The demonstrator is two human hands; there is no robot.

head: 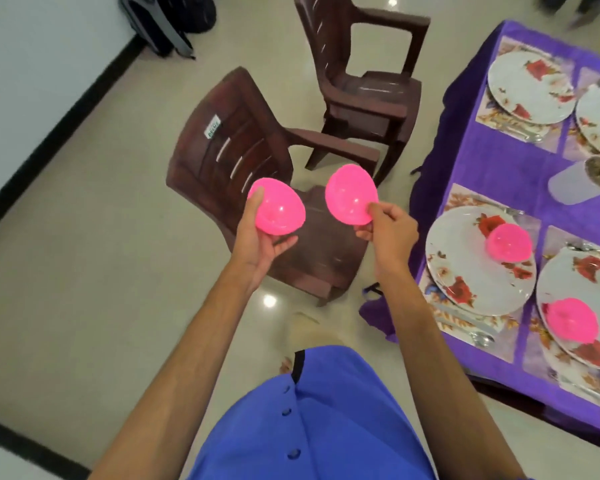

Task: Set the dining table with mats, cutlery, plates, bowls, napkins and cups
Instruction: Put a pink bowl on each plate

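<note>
Pink bowls, one gripped in each hand, held above the floor left of the table (465, 109).

Left hand (264, 244) cups the left bowl (279, 209) from beneath; right hand (388, 226) pinches the rim of the right bowl (350, 194). Both hollows tilt toward the camera.

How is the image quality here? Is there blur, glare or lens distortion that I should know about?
Head view: wide-angle bending curves the wall skirting and the table edge; ceiling lights glare as small white spots on the glossy floor; the pink bowls held in the left hand and right hand look overexposed and slightly soft; the far plates are mildly blurred.
</note>
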